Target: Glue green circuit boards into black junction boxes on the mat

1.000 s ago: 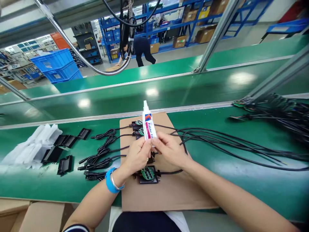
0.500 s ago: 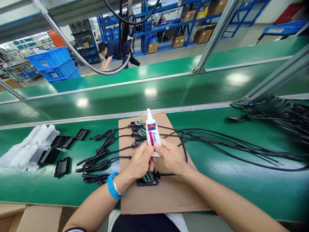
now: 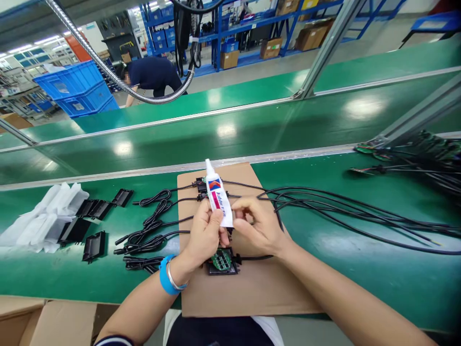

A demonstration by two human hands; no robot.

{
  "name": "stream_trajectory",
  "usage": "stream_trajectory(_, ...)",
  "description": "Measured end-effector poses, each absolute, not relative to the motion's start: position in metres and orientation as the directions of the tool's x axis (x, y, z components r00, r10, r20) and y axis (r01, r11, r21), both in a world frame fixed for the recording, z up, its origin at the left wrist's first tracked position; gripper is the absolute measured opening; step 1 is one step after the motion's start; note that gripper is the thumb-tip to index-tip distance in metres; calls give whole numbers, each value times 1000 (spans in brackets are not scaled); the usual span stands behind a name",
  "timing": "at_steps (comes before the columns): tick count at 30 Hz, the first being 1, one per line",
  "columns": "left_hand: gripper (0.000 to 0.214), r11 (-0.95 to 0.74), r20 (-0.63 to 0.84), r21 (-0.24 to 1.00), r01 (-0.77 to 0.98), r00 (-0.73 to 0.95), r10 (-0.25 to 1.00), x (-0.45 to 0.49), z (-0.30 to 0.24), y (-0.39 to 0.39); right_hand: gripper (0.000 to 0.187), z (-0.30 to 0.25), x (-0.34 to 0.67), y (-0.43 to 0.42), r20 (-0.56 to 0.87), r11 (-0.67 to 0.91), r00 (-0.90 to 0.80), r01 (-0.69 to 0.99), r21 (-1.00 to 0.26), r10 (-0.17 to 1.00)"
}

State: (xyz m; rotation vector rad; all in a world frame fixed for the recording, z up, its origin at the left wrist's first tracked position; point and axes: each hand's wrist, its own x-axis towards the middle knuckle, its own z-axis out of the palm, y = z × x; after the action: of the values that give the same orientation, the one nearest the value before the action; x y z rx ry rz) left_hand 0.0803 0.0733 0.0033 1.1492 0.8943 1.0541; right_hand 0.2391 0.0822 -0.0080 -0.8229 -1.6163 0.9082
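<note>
A blue wristband (image 3: 163, 277) and silver bangle (image 3: 172, 278) sit behind the left hand (image 3: 204, 236).

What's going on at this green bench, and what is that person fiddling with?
A person holds a small white tube roughly upright, nozzle up, in the left hand. The right hand is at the tube's lower end, though its grip is unclear. Under the hands, a cardboard sheet carries small circuit boards, with black cables trailing off to the right. Black plastic covers lie to the left.
</note>
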Motion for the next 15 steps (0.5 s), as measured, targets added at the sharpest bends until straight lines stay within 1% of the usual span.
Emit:
stream_trajectory(2,50,126,-63,968,-217,275,959,79,7,76,19,-3,243,85,651,687,-220,184,-703,726)
stream_trajectory(3,50,144,-77,963,-226,281,957,78,8,76,15,-2,243,86,719,761,-248,230,-607,649)
stream_trajectory(4,49,155,-86,960,-232,282,956,78,8,76,11,0,243,87,757,801,-267,267,-537,596)
stream_trajectory(5,49,158,-87,958,-239,281,956,77,8,76,9,0,242,87,767,807,-265,296,-511,584)
stream_trajectory(7,49,148,-73,957,-250,284,956,77,7,74,12,-1,238,86,750,769,-221,348,-537,624)
stream_trajectory(10,52,137,-62,963,-232,301,952,79,5,71,13,-8,232,82,663,659,-139,371,-654,736)
stream_trajectory(13,51,168,-102,961,-220,282,954,80,2,70,11,-13,224,76,521,514,-45,252,-820,853)
stream_trajectory(15,51,192,-126,955,-225,275,953,80,2,71,16,-14,221,71,443,439,-10,162,-884,896)
